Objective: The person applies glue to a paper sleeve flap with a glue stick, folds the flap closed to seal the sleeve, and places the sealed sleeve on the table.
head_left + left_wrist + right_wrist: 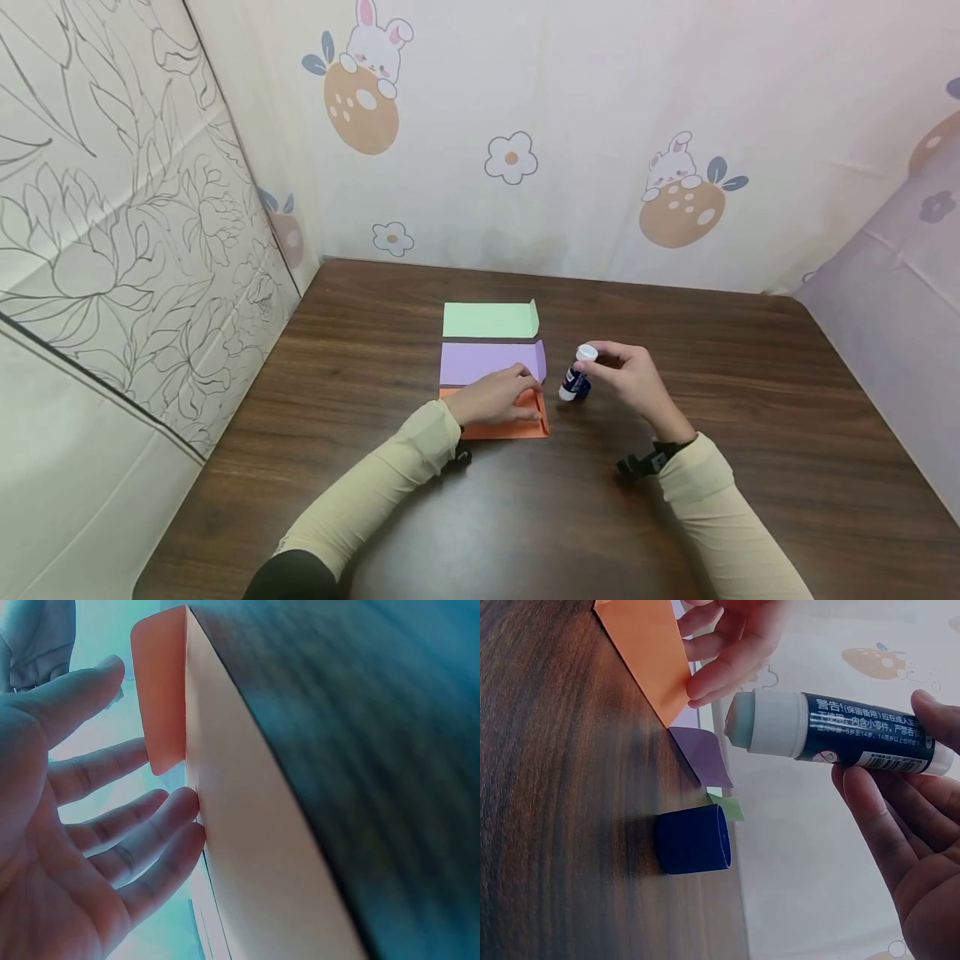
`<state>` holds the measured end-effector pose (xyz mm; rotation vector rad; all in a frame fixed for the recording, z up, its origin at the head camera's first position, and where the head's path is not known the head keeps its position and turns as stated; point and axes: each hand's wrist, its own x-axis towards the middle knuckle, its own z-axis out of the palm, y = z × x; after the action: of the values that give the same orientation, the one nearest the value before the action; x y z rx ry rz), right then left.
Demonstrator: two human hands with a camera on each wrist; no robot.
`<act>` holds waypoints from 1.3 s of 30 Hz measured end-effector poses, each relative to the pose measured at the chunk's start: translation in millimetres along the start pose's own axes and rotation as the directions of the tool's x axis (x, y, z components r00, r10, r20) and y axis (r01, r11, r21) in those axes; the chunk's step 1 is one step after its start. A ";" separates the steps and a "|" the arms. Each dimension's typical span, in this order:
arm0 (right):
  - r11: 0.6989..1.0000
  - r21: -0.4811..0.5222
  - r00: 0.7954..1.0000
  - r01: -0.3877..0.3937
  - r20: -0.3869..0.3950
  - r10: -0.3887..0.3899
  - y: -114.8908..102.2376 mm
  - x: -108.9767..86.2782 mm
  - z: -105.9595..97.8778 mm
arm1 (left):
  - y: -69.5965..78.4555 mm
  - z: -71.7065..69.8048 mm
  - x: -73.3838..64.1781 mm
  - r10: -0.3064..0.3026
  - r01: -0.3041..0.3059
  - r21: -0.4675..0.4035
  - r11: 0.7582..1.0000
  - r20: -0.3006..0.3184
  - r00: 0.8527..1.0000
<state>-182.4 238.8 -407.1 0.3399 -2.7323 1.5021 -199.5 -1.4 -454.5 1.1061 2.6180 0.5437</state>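
My right hand (633, 379) pinches a glue stick (862, 731) between thumb and fingers at its white base. The tube is dark blue with printed white text. Its cap is off, and the pale glue tip points toward the table. On the table near it stands the dark blue cap (694, 840). My left hand (495, 397) rests its fingertips on an orange paper envelope (502, 431), fingers slightly bent and spread. In the left wrist view the envelope's orange flap (161, 690) stands raised beside the index finger.
Behind the orange envelope lie a purple envelope (476, 360) and a light green envelope (487, 320), both with flaps at their right ends. All are on a dark brown wooden table (750, 400). A curtain (585, 100) printed with rabbits hangs at the back.
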 end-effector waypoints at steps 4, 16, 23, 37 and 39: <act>1.000 -0.007 1.000 -0.002 -0.001 0.002 2.0 0.5 0.3 | 1.0 -0.2 0.6 -0.019 0.019 -0.006 1.000 0.009 1.000; 1.000 0.003 0.999 -0.031 0.024 0.031 6.3 0.6 4.1 | 6.2 -2.1 0.5 0.005 -0.010 0.130 0.991 0.041 0.999; 0.999 0.006 0.999 -0.035 0.034 0.035 6.5 0.7 4.7 | 9.7 1.5 4.2 -0.025 0.018 0.194 0.981 0.033 0.999; 1.000 0.009 0.999 -0.020 0.028 0.019 7.3 1.6 3.8 | 27.3 3.5 12.1 -0.094 0.089 0.318 0.944 0.000 0.996; 1.000 0.009 0.999 -0.017 0.028 0.016 7.4 1.7 3.7 | 27.3 5.0 11.8 -0.092 0.092 0.330 0.939 -0.017 0.996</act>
<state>-185.1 239.2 -415.1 0.3421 -2.7570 1.5261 -188.4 25.9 -448.3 1.0622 2.8143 0.0829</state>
